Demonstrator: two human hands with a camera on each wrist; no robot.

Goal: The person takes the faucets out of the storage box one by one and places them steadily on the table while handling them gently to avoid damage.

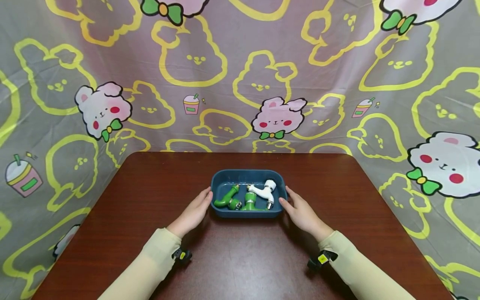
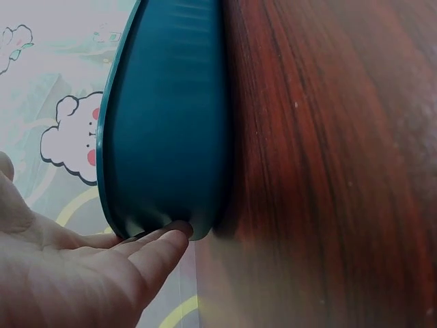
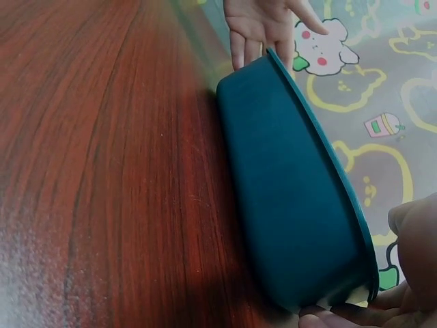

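Note:
A dark blue plastic bin (image 1: 247, 214) sits on the table between my two hands. Inside lie a green tap (image 1: 225, 201) at the left, another green tap (image 1: 250, 201) in the middle, partly hidden by the front wall, and a white tap (image 1: 265, 192) at the right. My left hand (image 1: 193, 211) touches the bin's left end with fingers extended, and the left wrist view has its fingertips (image 2: 171, 242) against the outer wall. At the opposite end my right hand (image 1: 305, 214) rests its fingers on the side, thumb near the rim.
The brown wooden table (image 1: 240, 258) extends around the bin, with its far edge behind it. A patterned cloth (image 1: 225, 62) with cartoon bears hangs behind and along both sides. Wrist devices are strapped near both sleeves.

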